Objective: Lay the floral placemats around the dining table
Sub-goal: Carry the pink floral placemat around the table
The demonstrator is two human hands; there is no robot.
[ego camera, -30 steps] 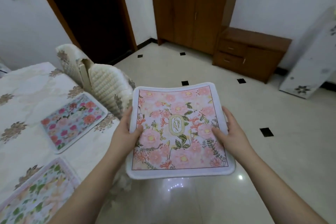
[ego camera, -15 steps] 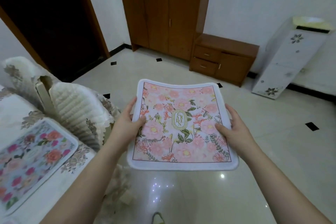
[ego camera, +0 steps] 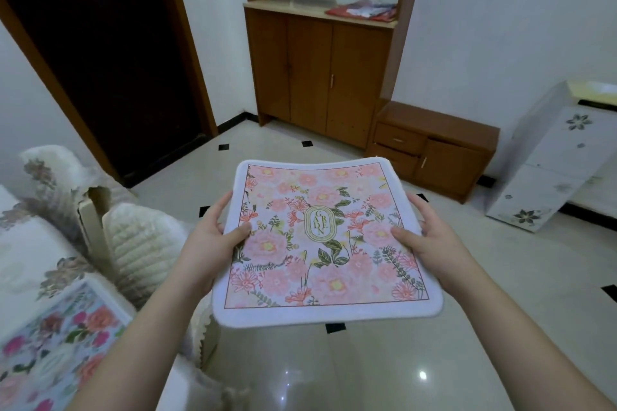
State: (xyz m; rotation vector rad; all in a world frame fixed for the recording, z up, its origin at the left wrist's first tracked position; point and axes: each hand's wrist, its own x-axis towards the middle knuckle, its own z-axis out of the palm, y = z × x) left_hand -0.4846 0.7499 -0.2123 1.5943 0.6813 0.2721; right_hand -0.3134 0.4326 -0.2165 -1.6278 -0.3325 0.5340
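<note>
Both hands, left [ego camera: 213, 237] and right [ego camera: 430, 243], grip the pink mat [ego camera: 324, 243] by its sides, out over the floor right of the table [ego camera: 30, 257]. View's swung away from the table since a second ago, so probably heading to another seat.

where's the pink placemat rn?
Head view, centre: the pink placemat is held in the air over the floor, left hand and right hand gripping its side edges, right of the covered chair.
</note>
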